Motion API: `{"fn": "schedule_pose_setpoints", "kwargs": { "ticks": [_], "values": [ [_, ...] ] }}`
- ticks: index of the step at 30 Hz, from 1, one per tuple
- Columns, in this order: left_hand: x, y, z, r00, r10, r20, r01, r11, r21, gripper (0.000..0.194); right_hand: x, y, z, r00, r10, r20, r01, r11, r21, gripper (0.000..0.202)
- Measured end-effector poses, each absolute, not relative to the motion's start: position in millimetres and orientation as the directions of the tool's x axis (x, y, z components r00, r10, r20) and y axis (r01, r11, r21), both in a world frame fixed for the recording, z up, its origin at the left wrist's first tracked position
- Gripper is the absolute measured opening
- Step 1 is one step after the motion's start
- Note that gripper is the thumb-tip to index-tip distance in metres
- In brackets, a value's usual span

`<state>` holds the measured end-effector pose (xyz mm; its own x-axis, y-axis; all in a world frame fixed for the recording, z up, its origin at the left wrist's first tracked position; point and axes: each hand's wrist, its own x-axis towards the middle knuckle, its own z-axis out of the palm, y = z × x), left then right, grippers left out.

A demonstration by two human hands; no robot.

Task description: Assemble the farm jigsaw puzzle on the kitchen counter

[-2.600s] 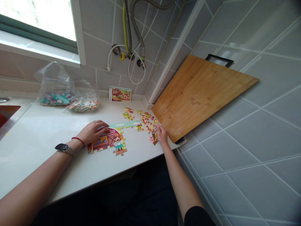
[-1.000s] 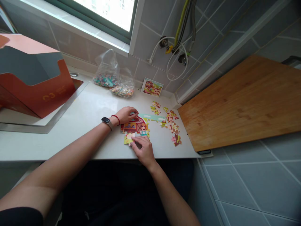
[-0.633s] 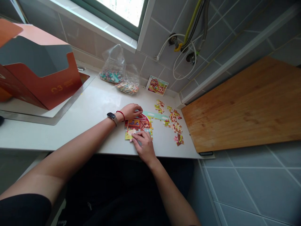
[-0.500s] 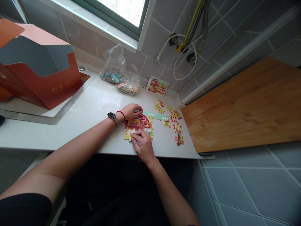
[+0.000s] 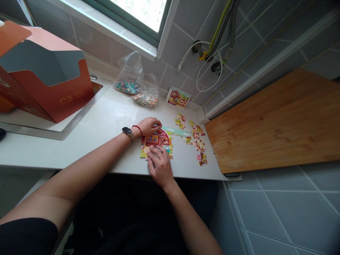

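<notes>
A partly joined jigsaw puzzle with a red barn lies flat on the white counter. My left hand, with a watch and a red string at the wrist, rests on its upper left edge, fingers bent loosely and holding nothing visible. Over the lower part of the puzzle is my right hand, fingers spread, the tips touching the lower left pieces. A light blue strip of joined pieces runs right from the barn. Further right, loose pieces lie in a column, and a small group lies above the strip.
A picture card leans on the tiled wall. Two clear bags of puzzle pieces stand at the back. An open orange box is at the left over the sink. A wooden board bounds the counter's right side.
My right hand's fingers have opened and spread over the lower left puzzle piece, which they pinched before. My left hand has stayed in place.
</notes>
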<state>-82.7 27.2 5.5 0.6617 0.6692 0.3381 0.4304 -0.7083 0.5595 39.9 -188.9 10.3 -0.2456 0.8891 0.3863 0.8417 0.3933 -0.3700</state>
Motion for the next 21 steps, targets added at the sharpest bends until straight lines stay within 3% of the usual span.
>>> {"fn": "schedule_pose_setpoints", "kwargs": {
  "ticks": [6,13,18,21],
  "values": [
    [-82.4,27.3,5.1,0.664,0.670,0.333,0.434,-0.707,0.558,0.036,39.8,-189.9,12.7,-0.249,0.908,0.336,0.865,0.364,-0.344,0.029],
    [-82.5,27.3,5.3,0.663,0.670,0.332,0.434,-0.707,0.559,0.035,39.7,-190.8,14.9,-0.374,0.894,0.247,0.852,0.437,-0.288,0.054],
    [-82.8,28.3,4.6,0.664,0.667,0.338,0.429,-0.711,0.557,0.036,45.8,-194.2,13.6,-0.094,0.875,0.474,0.801,0.349,-0.486,0.042],
    [-83.0,28.3,4.2,0.669,0.661,0.341,0.423,-0.715,0.557,0.037,47.7,-194.0,11.4,0.048,0.882,0.469,0.759,0.273,-0.591,0.033]
  ]
}}
